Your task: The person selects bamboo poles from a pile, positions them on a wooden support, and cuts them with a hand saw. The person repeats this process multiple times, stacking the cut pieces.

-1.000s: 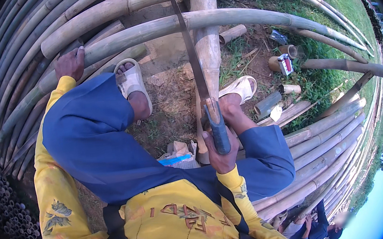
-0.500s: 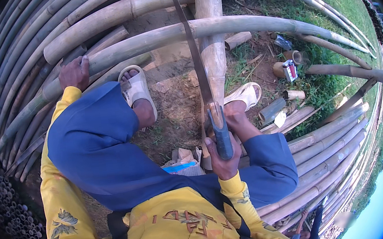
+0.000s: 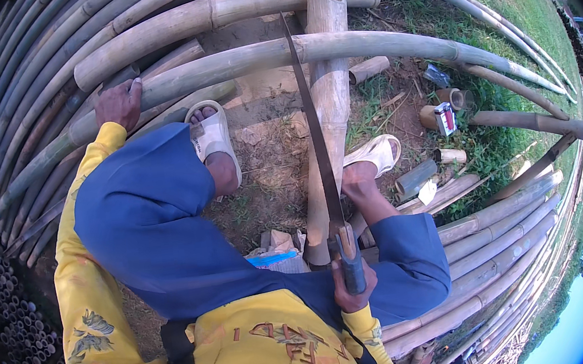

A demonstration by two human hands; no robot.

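Note:
My right hand (image 3: 356, 288) is wrapped around the dark handle of a handsaw (image 3: 320, 143), low in front of my body. The long, narrow blade points away from me, and its far end crosses a long bamboo pole (image 3: 220, 62). Toward the left part of that pole, my left hand (image 3: 120, 105) grips it from above. Underneath the pole, close to the blade, runs a thick bamboo support (image 3: 334, 98) with a notched far end. Whether the teeth have cut into the pole is too small to tell.
Bamboo poles (image 3: 29, 89) lie stacked at the left, with more poles (image 3: 498, 227) at the right. My sandalled feet flank the support. Bamboo offcuts (image 3: 415, 171) and a red-and-white small box (image 3: 445, 120) are on the right. A paper-like bag (image 3: 278, 250) sits between my legs.
My right hand has drawn the saw back toward my body, so less of the blade reaches past the pole. My left hand still grips the pole.

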